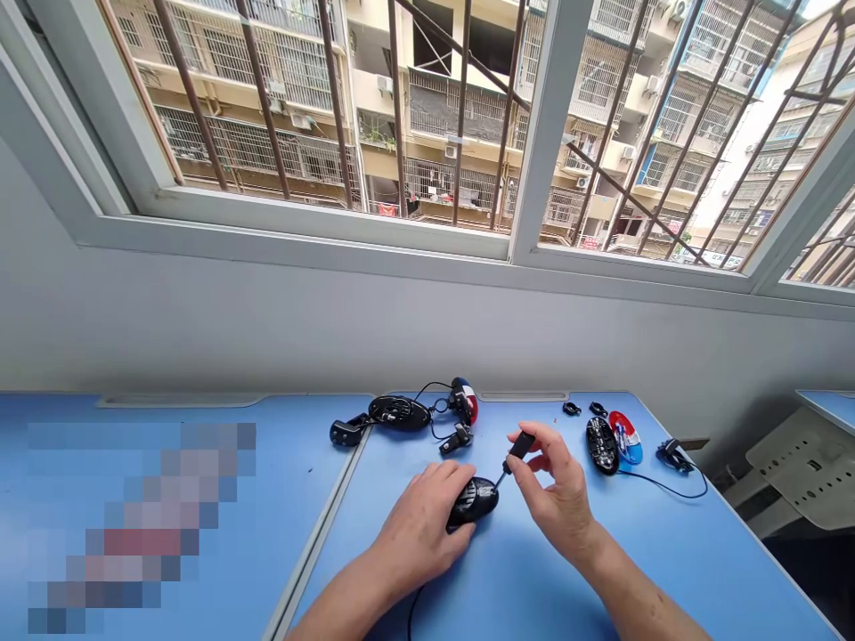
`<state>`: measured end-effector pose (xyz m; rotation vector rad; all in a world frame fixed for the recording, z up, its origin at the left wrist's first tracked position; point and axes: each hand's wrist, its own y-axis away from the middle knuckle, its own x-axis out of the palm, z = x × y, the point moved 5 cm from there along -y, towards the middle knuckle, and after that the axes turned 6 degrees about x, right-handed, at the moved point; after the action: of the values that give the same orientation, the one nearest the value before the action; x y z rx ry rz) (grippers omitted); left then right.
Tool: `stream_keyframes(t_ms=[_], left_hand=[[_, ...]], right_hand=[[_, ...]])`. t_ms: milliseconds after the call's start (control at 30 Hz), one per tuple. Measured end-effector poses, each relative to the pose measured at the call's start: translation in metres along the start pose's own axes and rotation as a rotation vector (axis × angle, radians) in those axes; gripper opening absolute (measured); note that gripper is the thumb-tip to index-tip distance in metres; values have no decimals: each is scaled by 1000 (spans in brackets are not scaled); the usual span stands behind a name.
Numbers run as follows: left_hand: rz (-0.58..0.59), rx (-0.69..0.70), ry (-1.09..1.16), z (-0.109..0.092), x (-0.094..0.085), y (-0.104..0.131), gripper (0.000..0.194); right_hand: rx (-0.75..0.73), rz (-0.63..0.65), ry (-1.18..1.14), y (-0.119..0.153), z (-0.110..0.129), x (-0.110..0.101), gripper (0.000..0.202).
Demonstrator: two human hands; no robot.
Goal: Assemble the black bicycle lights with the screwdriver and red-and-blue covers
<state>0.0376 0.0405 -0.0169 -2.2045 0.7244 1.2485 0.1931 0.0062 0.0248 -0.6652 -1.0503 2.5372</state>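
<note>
On the blue tabletop (534,570), my left hand (427,516) wraps round a glossy black oval housing (482,499) with a slotted top and holds it down. The fingers cover its left part. A thin black cable runs down from under my left wrist. My right hand (551,472) pinches the black handle of a screwdriver (521,450) between thumb and fingers. Its shaft slants down to the left, and the tip meets the right end of the housing. Whether a screw sits under the tip is too small to tell.
At the back lie another black oval unit (399,412), a red-white-blue piece (471,401) and a black clip (456,440). On the right are an opened black shell (602,445), a coloured cover (626,436), two small black clamps (584,409) and a cabled part (674,456). A wall rises behind.
</note>
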Motion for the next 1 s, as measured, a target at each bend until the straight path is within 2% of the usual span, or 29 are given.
stream_keyframes(t_ms=[533, 1000], left_hand=[[74, -50, -43, -1, 3, -1, 31], [71, -45, -68, -2, 1, -1, 24]], right_hand=[[-50, 54, 20, 2, 3, 3, 34], [-94, 135, -32, 2, 8, 3, 38]])
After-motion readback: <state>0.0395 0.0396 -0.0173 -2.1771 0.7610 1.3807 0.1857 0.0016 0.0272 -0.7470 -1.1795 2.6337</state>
